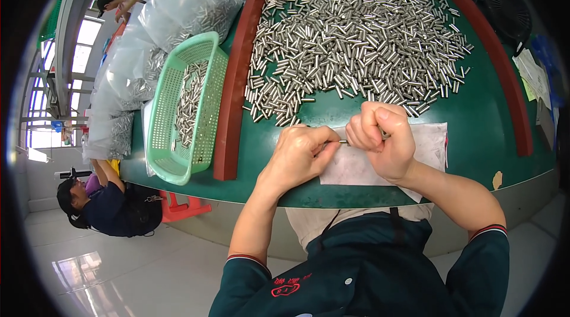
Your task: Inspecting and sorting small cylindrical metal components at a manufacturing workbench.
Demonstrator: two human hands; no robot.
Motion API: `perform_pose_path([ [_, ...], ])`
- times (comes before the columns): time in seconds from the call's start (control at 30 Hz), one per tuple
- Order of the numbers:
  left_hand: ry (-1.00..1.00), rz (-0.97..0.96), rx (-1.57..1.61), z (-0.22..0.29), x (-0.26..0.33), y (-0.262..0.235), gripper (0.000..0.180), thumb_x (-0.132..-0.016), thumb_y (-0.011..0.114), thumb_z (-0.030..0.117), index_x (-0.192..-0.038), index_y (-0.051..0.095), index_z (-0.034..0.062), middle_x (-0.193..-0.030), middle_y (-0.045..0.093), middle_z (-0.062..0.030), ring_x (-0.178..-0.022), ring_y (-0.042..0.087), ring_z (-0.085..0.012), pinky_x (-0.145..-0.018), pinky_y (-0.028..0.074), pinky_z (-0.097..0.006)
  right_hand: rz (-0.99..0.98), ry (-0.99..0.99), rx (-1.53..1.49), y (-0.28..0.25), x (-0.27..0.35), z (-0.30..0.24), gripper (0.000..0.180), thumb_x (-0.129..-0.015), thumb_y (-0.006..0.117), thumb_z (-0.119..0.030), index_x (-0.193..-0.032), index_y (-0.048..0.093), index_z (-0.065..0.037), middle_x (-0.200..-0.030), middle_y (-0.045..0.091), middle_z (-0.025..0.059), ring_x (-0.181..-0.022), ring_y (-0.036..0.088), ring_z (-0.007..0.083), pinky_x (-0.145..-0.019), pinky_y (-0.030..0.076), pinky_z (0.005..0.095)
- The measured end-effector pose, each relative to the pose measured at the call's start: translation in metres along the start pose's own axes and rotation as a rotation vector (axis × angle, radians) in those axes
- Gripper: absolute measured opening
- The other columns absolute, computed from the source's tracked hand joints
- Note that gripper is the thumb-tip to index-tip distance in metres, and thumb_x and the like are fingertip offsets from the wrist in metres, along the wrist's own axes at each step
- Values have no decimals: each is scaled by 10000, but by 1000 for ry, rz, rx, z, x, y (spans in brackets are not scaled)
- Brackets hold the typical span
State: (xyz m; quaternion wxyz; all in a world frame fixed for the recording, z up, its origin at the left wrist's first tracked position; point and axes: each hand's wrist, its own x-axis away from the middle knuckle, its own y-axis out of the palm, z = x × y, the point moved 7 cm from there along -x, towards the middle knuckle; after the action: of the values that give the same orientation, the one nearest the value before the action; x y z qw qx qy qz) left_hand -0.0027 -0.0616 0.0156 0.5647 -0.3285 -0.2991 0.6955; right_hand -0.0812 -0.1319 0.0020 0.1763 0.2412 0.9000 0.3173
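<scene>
Over the near edge of the pile, my two hands meet at the fingertips. A thin metal pin (344, 142) shows in the small gap between them. My left hand (298, 154) pinches one end between thumb and forefinger. The curled fingers of my right hand (386, 142) close round the other side, and most of what they hold is hidden. Beneath the right hand a pale, stained cloth (427, 154) lies on the green tabletop (279, 189). Many short shiny metal pins (356, 38) are spread beyond my hands.
Dark red wooden rails (228, 133) border the pile. Left of them stands a light green plastic basket (160, 133) with more pins. Filled clear plastic bags (178, 14) line the far left. A black fan (504, 11) is at the right. One person (113, 204) sits at the left.
</scene>
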Motion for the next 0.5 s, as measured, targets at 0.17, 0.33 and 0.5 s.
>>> perform_pose_path([
  [0.17, 1, -5, 14, 0, 0, 0, 40, -667, 613, 49, -656, 581, 28, -498, 511, -110, -461, 514, -269, -450, 398, -347, -19, -7, -5, 1, 0, 0, 345, -832, 345, -245, -524, 289, -100, -428, 259, -22, -401, 187, 85, -414, 184, 249],
  [0.33, -8, -12, 16, -2, 1, 1, 31, -667, 614, 42, -672, 586, 29, -519, 527, -125, -479, 525, -280, -460, 405, -359, -16, -9, -2, 1, 0, 2, 351, -836, 343, -248, -524, 287, -99, -430, 258, -21, -400, 186, 85, -413, 184, 249],
  [0.5, 2, -7, 68, -1, 0, 1, 29, -669, 610, 29, -686, 587, 28, -523, 526, -134, -477, 524, -287, -455, 403, -365, -9, -1, 37, 1, 0, 5, 356, -837, 351, -246, -521, 283, -95, -439, 253, -21, -409, 184, 83, -416, 180, 248],
])
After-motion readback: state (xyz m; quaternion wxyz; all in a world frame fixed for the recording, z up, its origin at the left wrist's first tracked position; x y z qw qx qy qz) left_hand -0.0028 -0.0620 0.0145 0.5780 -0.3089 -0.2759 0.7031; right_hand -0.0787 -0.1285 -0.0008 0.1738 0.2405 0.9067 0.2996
